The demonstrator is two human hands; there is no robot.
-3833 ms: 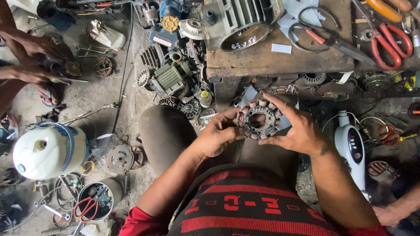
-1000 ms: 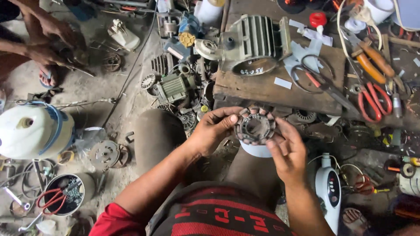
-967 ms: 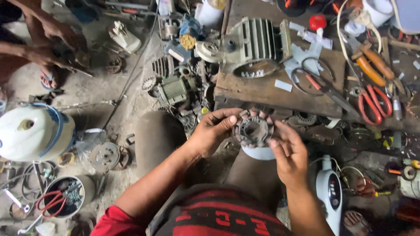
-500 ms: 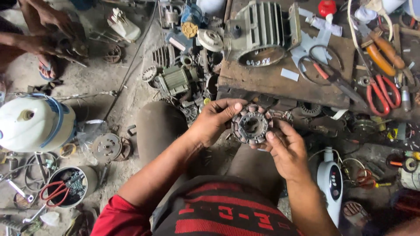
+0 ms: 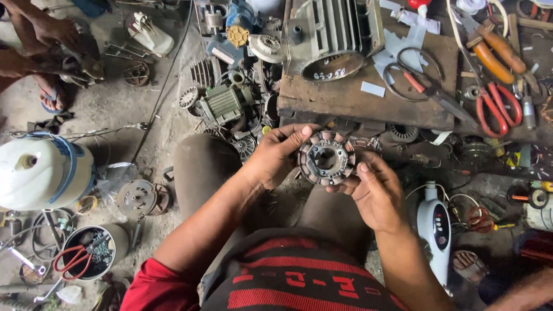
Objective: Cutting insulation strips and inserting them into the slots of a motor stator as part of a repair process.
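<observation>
I hold a round ring-shaped motor stator [image 5: 326, 158], with wound coils around a hollow centre, between both hands above my knees. My left hand [image 5: 276, 155] grips its left rim, with the fingers curled over the top edge. My right hand [image 5: 374, 193] supports it from below and to the right, thumb on its right side. The stator faces up toward me.
A low wooden bench [image 5: 357, 101] ahead carries a finned grey motor housing [image 5: 334, 37], scissors [image 5: 423, 86] and red-handled pliers [image 5: 501, 106]. Motor parts [image 5: 224, 101] litter the floor. A white jug [image 5: 40, 173] stands left, a white appliance [image 5: 435, 227] right. Another person's foot [image 5: 55, 95] is at far left.
The stator has stayed in both hands, turning slightly. My right hand has slipped from its side to beneath it. The view has shifted a little.
</observation>
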